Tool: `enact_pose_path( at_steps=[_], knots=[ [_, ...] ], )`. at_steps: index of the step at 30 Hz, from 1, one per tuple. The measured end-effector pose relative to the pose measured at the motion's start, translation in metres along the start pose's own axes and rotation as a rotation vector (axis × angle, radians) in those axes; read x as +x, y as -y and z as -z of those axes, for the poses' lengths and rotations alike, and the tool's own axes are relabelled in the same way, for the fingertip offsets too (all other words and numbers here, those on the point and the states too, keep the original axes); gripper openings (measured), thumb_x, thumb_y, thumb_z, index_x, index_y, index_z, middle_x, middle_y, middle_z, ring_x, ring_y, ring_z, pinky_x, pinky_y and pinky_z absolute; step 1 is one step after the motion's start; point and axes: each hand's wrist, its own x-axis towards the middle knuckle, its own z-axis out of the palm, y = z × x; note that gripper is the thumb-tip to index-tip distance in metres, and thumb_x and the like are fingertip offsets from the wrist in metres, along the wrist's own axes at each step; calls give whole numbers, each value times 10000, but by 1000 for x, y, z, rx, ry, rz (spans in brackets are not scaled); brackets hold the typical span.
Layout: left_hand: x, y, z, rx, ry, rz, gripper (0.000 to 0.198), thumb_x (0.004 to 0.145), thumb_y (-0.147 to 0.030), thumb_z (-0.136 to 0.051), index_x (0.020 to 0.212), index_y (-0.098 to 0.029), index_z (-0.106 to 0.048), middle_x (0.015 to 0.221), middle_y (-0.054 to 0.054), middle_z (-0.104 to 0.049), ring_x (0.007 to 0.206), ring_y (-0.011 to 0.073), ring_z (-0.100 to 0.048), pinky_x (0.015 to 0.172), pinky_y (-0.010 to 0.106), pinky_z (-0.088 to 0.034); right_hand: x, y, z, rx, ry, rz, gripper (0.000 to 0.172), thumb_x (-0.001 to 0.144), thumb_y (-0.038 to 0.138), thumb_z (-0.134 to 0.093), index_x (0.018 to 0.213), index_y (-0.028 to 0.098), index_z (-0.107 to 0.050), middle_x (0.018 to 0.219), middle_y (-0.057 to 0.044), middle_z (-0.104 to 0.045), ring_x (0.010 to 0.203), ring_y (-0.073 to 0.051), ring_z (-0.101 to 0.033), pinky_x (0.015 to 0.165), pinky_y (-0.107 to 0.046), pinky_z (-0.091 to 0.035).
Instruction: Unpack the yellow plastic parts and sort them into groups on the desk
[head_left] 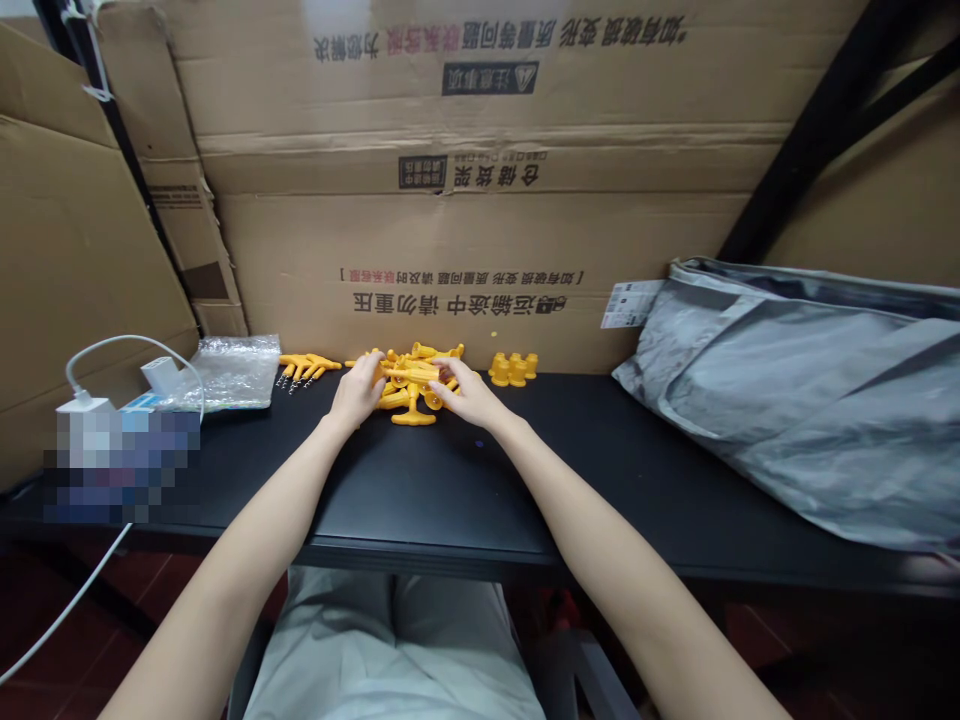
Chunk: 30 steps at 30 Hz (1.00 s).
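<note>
A heap of yellow plastic corkscrew parts (413,418), with T-shaped handles and hollow sleeves, lies against the cardboard at the back of the black table. Over its left side, my left hand (358,390) has its fingers closed at one end of a yellow corkscrew (411,375) lying sideways. My right hand (471,397) grips the other end between thumb and fingers. Several yellow corkscrews (307,365) with bare metal spirals lie in a group to the left. Right of the heap, several yellow sleeves (513,370) stand upright together.
Bubble wrap (236,370) and a white charger (90,425) with a cable lie at the left, near a blurred patch. A grey bag (795,400) fills the table's right side. Cardboard (480,230) walls the back; the black table's (427,500) front edge is near my lap.
</note>
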Motion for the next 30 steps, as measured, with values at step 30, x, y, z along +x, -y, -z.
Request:
enact_pose_path(
  at_steps=[30],
  knots=[
    [0,-13,-9,-285,101,93,272,730,-147,-584,989,-198,-519,771,-34,-607,642,117,-550,663,242,-438,-1,20,-5,-709,-17,197,206,936,173,-451,1030,148,-632,948,-116,-692,958,-253,-540,951,-431,-244]
  ],
)
